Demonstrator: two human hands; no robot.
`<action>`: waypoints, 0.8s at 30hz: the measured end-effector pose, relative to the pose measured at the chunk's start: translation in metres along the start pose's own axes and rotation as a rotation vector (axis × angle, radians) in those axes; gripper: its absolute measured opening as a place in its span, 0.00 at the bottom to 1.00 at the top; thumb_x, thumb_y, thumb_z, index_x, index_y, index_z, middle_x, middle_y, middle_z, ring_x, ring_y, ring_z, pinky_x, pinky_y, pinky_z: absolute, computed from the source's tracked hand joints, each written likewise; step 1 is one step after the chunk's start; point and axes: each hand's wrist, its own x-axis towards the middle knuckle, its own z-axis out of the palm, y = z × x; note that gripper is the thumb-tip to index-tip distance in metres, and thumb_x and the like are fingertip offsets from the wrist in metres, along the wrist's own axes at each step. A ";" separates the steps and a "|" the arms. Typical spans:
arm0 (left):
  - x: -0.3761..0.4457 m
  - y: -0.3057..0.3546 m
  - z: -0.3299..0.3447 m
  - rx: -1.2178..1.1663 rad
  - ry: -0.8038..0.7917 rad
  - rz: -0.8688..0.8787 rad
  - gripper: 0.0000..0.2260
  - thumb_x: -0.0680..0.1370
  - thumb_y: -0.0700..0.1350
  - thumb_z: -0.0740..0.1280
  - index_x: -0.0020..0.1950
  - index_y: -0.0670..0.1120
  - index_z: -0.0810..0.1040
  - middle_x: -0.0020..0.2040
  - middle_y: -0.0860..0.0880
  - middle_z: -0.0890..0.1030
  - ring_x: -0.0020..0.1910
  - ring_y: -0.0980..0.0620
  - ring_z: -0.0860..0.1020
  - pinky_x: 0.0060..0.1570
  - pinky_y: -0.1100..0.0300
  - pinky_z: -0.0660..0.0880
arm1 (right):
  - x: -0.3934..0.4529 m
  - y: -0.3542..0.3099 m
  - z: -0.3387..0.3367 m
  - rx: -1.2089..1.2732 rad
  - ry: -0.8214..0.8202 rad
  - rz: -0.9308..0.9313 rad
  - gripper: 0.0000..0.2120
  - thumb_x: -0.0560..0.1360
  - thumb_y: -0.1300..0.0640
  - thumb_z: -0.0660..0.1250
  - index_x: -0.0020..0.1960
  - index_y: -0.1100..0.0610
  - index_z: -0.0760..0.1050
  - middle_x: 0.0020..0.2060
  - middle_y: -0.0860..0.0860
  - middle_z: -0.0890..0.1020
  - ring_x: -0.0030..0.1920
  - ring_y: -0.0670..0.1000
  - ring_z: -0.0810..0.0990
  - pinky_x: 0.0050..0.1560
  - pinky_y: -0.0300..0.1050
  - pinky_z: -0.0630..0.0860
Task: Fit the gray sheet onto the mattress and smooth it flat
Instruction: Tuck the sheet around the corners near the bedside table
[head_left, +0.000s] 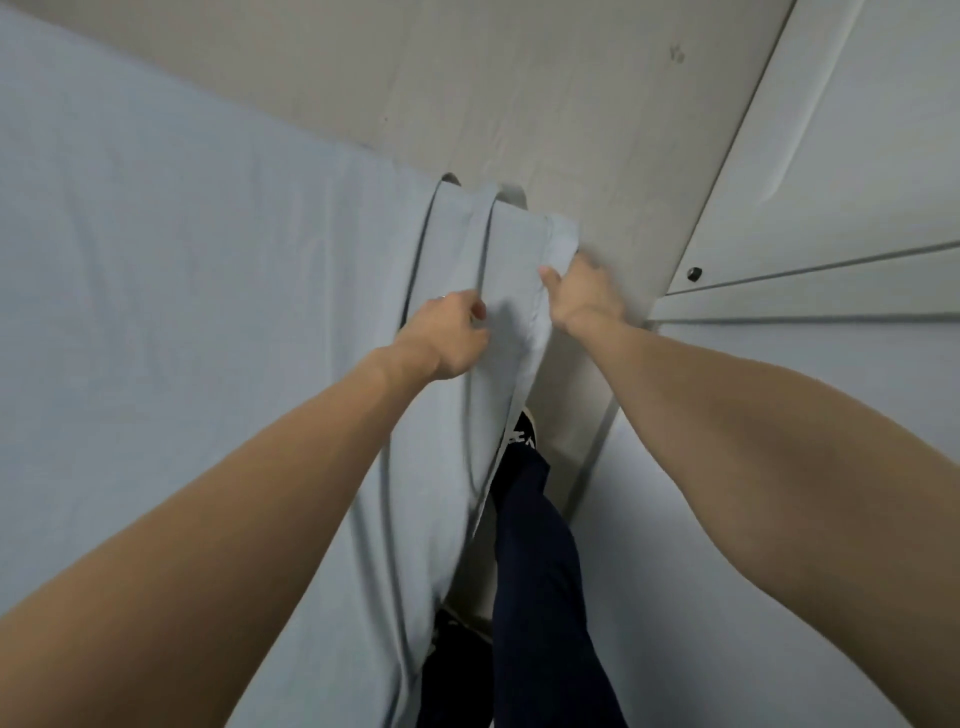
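Note:
The gray sheet (182, 270) covers the mattress across the left half of the head view. Its loose edge hangs in long folds down the mattress side near the corner. My left hand (447, 338) is closed on a fold of the hanging sheet. My right hand (584, 293) grips the sheet's edge at the corner, thumb on top, fingers hidden behind the cloth. The mattress itself is hidden under the sheet.
A pale floor (545, 114) runs beyond the bed. White cabinet fronts (831, 182) stand close on the right, leaving a narrow gap. My leg in dark trousers (535, 571) and a dark shoe (522, 434) stand in that gap.

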 end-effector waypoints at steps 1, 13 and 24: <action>0.001 -0.002 0.002 0.006 -0.025 -0.007 0.16 0.79 0.45 0.61 0.66 0.47 0.74 0.62 0.44 0.77 0.59 0.44 0.76 0.59 0.52 0.74 | -0.002 0.006 0.002 -0.025 0.020 -0.017 0.21 0.83 0.44 0.53 0.66 0.58 0.70 0.61 0.62 0.77 0.61 0.64 0.76 0.56 0.54 0.72; -0.024 -0.015 -0.018 0.017 -0.110 -0.130 0.16 0.79 0.46 0.62 0.67 0.47 0.73 0.63 0.46 0.76 0.61 0.46 0.74 0.58 0.54 0.73 | -0.028 0.092 -0.057 -0.069 -0.041 0.343 0.19 0.77 0.51 0.62 0.64 0.60 0.72 0.62 0.60 0.77 0.61 0.62 0.78 0.59 0.52 0.74; -0.118 0.022 -0.104 -0.165 0.104 -0.104 0.16 0.79 0.45 0.63 0.67 0.46 0.72 0.60 0.46 0.77 0.58 0.46 0.75 0.58 0.52 0.74 | -0.107 -0.017 -0.140 0.024 -0.188 -0.042 0.14 0.73 0.49 0.64 0.55 0.54 0.78 0.54 0.59 0.81 0.55 0.61 0.81 0.53 0.47 0.75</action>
